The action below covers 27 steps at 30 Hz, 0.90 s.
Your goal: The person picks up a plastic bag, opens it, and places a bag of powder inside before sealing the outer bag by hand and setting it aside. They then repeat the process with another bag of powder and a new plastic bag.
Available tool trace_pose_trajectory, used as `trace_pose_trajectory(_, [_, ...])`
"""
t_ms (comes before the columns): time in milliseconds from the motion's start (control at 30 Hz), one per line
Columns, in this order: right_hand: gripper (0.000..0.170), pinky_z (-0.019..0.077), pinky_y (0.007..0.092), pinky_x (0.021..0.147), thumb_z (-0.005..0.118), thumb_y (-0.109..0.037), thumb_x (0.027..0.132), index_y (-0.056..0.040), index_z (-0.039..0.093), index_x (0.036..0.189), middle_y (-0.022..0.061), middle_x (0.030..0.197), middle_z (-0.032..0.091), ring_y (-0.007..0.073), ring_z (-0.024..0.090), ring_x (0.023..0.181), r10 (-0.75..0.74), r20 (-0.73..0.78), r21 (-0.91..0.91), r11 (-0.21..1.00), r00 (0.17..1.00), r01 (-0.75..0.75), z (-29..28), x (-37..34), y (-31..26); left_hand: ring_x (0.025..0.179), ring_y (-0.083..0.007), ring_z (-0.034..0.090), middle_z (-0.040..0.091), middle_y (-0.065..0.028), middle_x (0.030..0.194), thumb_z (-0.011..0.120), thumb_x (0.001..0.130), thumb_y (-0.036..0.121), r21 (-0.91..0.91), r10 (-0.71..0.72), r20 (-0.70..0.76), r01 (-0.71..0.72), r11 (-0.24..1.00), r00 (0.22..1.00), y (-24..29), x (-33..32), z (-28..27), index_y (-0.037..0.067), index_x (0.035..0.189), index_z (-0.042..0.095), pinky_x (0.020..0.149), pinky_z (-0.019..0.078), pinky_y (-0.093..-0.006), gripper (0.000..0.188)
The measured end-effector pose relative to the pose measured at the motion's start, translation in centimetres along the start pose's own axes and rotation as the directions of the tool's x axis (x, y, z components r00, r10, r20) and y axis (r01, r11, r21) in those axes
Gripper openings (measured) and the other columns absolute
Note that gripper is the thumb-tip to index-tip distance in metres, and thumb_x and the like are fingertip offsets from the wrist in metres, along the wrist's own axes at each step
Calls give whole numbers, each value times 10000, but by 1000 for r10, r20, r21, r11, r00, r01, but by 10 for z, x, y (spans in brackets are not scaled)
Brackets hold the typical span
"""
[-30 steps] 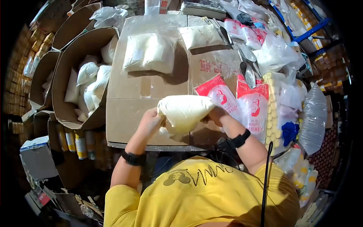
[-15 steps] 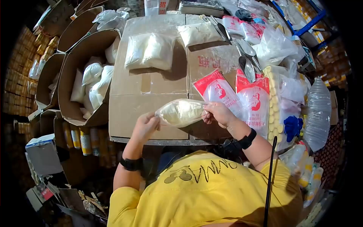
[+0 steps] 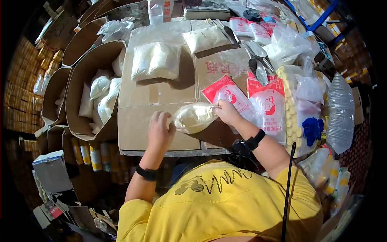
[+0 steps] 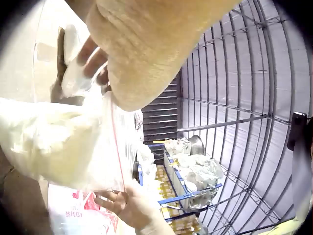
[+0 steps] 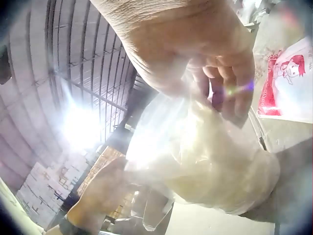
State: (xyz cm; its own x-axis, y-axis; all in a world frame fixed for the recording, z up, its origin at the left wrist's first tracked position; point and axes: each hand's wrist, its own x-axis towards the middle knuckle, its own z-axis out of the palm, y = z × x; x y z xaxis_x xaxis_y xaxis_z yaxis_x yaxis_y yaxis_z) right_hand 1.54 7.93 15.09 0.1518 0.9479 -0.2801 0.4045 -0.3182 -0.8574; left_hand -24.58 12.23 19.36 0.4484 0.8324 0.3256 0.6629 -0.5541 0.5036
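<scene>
Between both hands, over the front of the cardboard sheet, is a clear zip bag (image 3: pixel 195 120) with pale cream-coloured contents. A red line runs along its mouth in the left wrist view. My left hand (image 3: pixel 160 131) pinches the left end of the bag's top, its back facing up. At the other end, my right hand (image 3: pixel 228 113) grips the corner between thumb and fingers, as the right wrist view shows of the bunched plastic (image 5: pixel 188 105). The bag's body (image 5: pixel 215 161) bulges below the hands.
Filled bags (image 3: pixel 156 61) lie farther back on the cardboard (image 3: pixel 139 121). Red-and-white printed bag packs (image 3: pixel 267 109) are to the right, with metal scoops (image 3: pixel 258 72) above them. An open carton (image 3: pixel 72 101) of white bags stands left. A blue cloth (image 3: pixel 312 130) lies far right.
The bag came down from a raised, broad-side pose to a flatter one with its top stretched between the hands. My left hand has since turned so that its back shows.
</scene>
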Motion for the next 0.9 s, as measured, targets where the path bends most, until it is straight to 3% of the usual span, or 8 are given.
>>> trace_pose_trajectory(33, [144,461,281,634,523,-104,839,19,582,885,56,814,601,118,556,709,22,11,90,996,1000,-23,6,5,4,819,-279,527,546,-79,856,658,670,183,71,123,-143,-114,991,982,4,0,-1,98,854,552,741,404,-398,229])
trace_pose_trajectory(133, [132,460,268,623,519,-89,846,24,583,874,43,795,596,104,549,726,-7,75,296,955,997,-15,20,4,-7,861,-253,521,541,-54,878,672,668,200,54,357,79,-361,931,931,22,-3,-12,86,884,517,789,385,-389,289])
trace_pose_trajectory(267, [141,465,307,598,588,-134,800,1,566,836,59,786,603,187,586,717,-15,112,294,956,994,-19,22,-3,-22,919,-217,522,549,-39,901,632,705,223,258,220,272,-292,921,937,-1,-20,15,122,907,560,895,343,-453,237])
trace_pose_trajectory(367, [199,476,333,608,661,-143,716,-36,569,857,73,858,603,239,581,734,-613,-210,-283,784,762,553,7,-30,-48,954,-211,509,539,-32,908,571,727,162,289,202,275,-281,915,940,-7,-27,20,126,828,591,927,303,-501,110])
trace_pose_trajectory(467, [289,477,335,621,694,-142,631,-65,565,878,81,940,590,264,563,756,-791,145,-448,484,595,752,-1,-43,-52,974,-222,500,531,-37,913,549,721,134,286,186,287,-269,920,940,-6,-31,19,123,782,602,954,276,-519,82])
trace_pose_trajectory(633, [109,464,386,674,533,-99,730,-62,581,821,115,868,573,273,571,805,-607,118,-648,552,786,524,19,-36,-31,1006,-256,479,519,-66,928,546,703,124,197,171,351,-252,948,921,0,-29,24,124,785,602,975,257,-539,99])
trace_pose_trajectory(733, [91,462,398,676,510,-70,726,-42,574,784,139,841,580,294,567,828,-565,285,-381,674,774,632,31,-18,-15,1016,-265,477,518,-80,957,530,714,116,142,213,431,-299,944,877,-6,-31,37,135,818,604,991,238,-554,129])
trace_pose_trajectory(900, [84,473,404,647,495,-84,742,-52,568,767,148,762,593,325,589,743,-500,360,-573,549,788,609,11,-12,-42,900,-225,561,573,-59,878,481,775,114,294,240,507,-428,855,828,-16,-6,12,135,898,612,1027,203,-538,181])
